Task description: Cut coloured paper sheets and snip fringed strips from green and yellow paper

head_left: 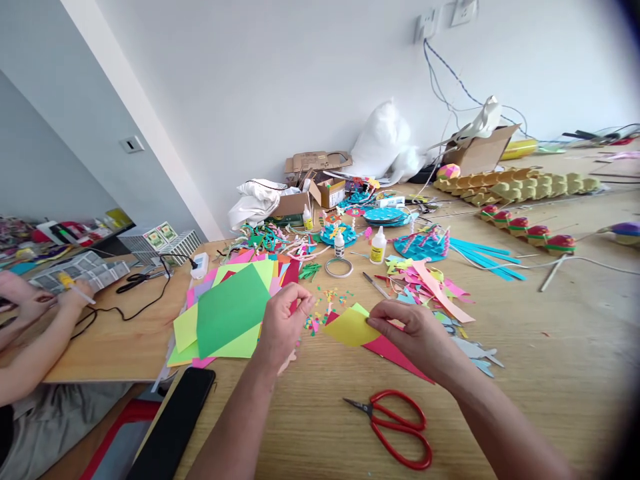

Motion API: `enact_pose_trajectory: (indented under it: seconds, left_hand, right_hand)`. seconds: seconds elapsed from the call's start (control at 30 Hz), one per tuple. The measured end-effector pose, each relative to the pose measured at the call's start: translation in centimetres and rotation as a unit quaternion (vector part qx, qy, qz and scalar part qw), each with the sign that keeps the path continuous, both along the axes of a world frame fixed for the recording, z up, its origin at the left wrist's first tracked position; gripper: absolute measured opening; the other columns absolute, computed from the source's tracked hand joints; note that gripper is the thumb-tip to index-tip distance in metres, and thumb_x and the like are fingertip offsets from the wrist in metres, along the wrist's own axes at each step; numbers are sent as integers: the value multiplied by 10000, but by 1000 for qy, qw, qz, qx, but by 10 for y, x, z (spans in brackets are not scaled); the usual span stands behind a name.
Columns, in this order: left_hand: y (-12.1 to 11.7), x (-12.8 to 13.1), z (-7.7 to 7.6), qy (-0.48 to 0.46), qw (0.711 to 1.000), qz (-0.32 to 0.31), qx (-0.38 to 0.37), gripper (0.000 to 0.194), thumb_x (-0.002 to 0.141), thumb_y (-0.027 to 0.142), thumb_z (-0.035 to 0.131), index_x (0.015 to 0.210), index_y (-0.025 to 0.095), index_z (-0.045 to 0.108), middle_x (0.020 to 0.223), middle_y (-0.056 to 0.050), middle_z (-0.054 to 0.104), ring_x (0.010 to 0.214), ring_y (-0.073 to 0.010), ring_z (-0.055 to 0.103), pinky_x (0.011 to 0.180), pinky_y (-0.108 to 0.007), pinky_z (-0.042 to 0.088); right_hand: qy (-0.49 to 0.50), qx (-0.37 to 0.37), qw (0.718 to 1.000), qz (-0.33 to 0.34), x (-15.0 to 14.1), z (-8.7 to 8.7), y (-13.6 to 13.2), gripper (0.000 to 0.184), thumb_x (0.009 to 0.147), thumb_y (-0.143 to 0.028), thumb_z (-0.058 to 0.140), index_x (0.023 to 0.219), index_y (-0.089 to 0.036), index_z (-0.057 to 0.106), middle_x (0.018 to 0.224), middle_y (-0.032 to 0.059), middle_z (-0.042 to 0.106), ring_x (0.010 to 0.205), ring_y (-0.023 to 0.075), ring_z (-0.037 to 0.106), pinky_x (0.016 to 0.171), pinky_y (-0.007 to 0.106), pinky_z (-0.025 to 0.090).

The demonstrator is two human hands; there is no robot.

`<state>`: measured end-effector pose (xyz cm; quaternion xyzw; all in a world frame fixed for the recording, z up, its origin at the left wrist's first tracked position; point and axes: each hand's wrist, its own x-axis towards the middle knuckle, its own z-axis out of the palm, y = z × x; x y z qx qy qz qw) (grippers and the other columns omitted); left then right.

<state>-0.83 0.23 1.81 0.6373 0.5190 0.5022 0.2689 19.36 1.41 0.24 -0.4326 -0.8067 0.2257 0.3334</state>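
Observation:
My right hand [417, 333] pinches the corner of a yellow paper sheet [350, 327], which lies over a red sheet [395, 353] on the wooden table [550, 333]. My left hand [283, 323] is closed in a pinch just left of the yellow sheet; what its fingers hold is too small to make out. A stack of coloured paper [227, 313] with a green sheet on top lies left of my left hand. Red-handled scissors [395, 420] rest on the table in front of my right forearm.
Glue bottles [378, 247], a tape ring [339, 267], paper scraps [425, 283] and blue paper crafts [420, 243] crowd the middle. Cardboard boxes [480, 153] and bags line the wall. A black phone [175, 427] lies at the near left edge. Another person's hands [30, 300] work at the left.

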Motion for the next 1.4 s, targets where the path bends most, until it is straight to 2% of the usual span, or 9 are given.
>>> enact_pose_trajectory:
  seconds: [0.17, 0.27, 0.37, 0.6, 0.73, 1.07, 1.17, 1.27, 1.4]
  left_hand:
    - [-4, 12, -3, 28, 990, -142, 3, 325, 701, 267, 620, 1016, 211, 562, 985, -55, 588, 921, -192, 524, 816, -268, 389]
    - [-4, 21, -9, 93, 984, -148, 34, 78, 768, 225, 551, 823, 192, 595, 832, -38, 598, 832, -166, 536, 762, -255, 399]
    - [-4, 22, -11, 136, 980, -136, 47, 142, 796, 186, 499, 668, 180, 562, 690, -16, 556, 702, -145, 513, 657, -242, 392]
    - [-5, 3, -1, 133, 985, -78, 81, 154, 788, 142, 467, 652, 176, 529, 677, -6, 520, 675, -134, 498, 639, -225, 376]
    - [-6, 13, -4, 171, 975, -114, 84, 149, 799, 144, 472, 672, 177, 542, 699, -17, 539, 717, -142, 508, 658, -231, 381]
    - [-9, 25, -10, 247, 951, -152, 106, 164, 810, 148, 491, 654, 171, 536, 667, 1, 539, 706, -133, 487, 721, -265, 376]
    - [-6, 12, -5, 174, 974, -108, 92, 170, 810, 153, 478, 646, 166, 522, 687, -4, 532, 707, -128, 490, 693, -246, 381]
    - [-3, -1, -5, 8, 997, -12, 72, 135, 818, 233, 479, 718, 166, 539, 730, -7, 528, 737, -126, 504, 697, -233, 391]
    - [-6, 0, -23, -207, 975, -76, -27, 424, 754, 444, 542, 1084, 181, 510, 1017, -71, 550, 1004, -198, 493, 842, -297, 389]
  right_hand:
    - [20, 15, 999, 31, -8, 5, -3, 192, 809, -249, 474, 644, -201, 560, 637, 16, 603, 623, 150, 548, 570, 241, 396]
    - [12, 34, 999, 39, -17, 9, -7, 218, 815, -237, 458, 626, -191, 557, 616, 23, 579, 604, 149, 534, 551, 240, 381]
    - [3, 33, 998, 45, -18, 8, -8, 232, 822, -227, 445, 618, -188, 550, 599, 17, 554, 598, 147, 521, 540, 237, 371]
    - [-9, -5, 1000, -6, 7, -5, -1, 181, 817, -223, 460, 665, -203, 557, 641, 9, 590, 622, 151, 545, 569, 244, 394]
    - [-10, 33, 999, -8, 0, 4, -4, 84, 776, -249, 537, 839, -203, 569, 833, 46, 637, 770, 182, 572, 663, 272, 426]
    - [-64, 88, 992, 70, -12, 6, -9, 261, 839, -204, 454, 601, -175, 558, 587, 21, 567, 586, 135, 517, 534, 224, 365]
    - [-28, 42, 998, 41, 3, -4, -5, 244, 825, -217, 465, 603, -179, 559, 605, 19, 557, 597, 140, 510, 541, 233, 362]
    - [111, -37, 993, -17, 18, -16, 0, 176, 782, -258, 529, 625, -188, 564, 615, 2, 548, 596, 137, 494, 557, 241, 374]
    - [342, -172, 923, -34, 22, -28, 3, 161, 690, -323, 645, 612, -194, 587, 593, -18, 544, 576, 123, 480, 536, 230, 388]
